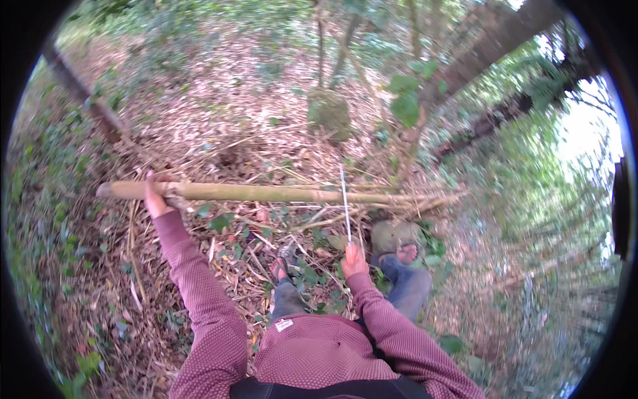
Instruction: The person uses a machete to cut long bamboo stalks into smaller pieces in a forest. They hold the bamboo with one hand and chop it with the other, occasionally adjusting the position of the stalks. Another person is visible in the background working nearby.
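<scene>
Remotely I see a smooth bamboo pole (266, 193) centre-left, a bright metal blade (347, 219) mid-frame, a textured cloth sweater (312, 352) below.

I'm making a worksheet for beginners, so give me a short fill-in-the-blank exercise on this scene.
1. The left hand holds the long pole near its ____ end in the picture.
2. The tool in the right hand has a long, thin ____.
3. The trousers are coloured ____.

Missing words: left; blade; blue.
</scene>
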Motion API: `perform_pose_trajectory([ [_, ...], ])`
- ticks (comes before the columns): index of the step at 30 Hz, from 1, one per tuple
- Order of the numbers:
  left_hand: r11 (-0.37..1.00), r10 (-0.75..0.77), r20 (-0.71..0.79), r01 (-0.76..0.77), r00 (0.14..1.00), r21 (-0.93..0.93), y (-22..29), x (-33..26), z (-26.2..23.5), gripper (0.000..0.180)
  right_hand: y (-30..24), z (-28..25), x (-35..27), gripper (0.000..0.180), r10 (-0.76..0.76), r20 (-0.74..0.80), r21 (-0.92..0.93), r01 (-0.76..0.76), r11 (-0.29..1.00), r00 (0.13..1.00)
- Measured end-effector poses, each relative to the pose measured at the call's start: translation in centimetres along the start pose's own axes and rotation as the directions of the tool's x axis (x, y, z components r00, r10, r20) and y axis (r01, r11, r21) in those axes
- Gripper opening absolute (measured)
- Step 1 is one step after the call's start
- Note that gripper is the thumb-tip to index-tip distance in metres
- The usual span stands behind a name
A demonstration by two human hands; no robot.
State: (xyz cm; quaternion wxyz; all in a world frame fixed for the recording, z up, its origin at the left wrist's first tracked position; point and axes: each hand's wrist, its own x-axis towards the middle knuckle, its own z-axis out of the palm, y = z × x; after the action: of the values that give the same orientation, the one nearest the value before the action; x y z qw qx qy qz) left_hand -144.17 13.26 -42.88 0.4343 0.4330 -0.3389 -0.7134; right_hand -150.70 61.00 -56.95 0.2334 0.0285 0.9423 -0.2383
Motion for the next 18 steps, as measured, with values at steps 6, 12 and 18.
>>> perform_pose_trajectory([
  [6,0.998,-0.039,-0.369,0.015,0.928,-0.066,-2.7,-0.4,-7.8,0.016,-3.9,-7.6,4.0,0.037,0.121,0.518,0.002,-0.143,0.99,0.847],
  [12,0.908,0.286,0.081,-0.242,0.955,-0.342,-5.2,-2.9,-14.4,0.016,-16.0,-13.1,6.8,0.028,-0.084,0.766,-0.015,0.148,0.989,0.637],
  [18,0.908,0.059,0.304,0.076,0.951,-0.412,-3.9,-4.8,-17.1,0.017,-40.1,-13.1,1.2,0.021,-0.691,0.611,0.174,0.786,0.594,0.387],
])
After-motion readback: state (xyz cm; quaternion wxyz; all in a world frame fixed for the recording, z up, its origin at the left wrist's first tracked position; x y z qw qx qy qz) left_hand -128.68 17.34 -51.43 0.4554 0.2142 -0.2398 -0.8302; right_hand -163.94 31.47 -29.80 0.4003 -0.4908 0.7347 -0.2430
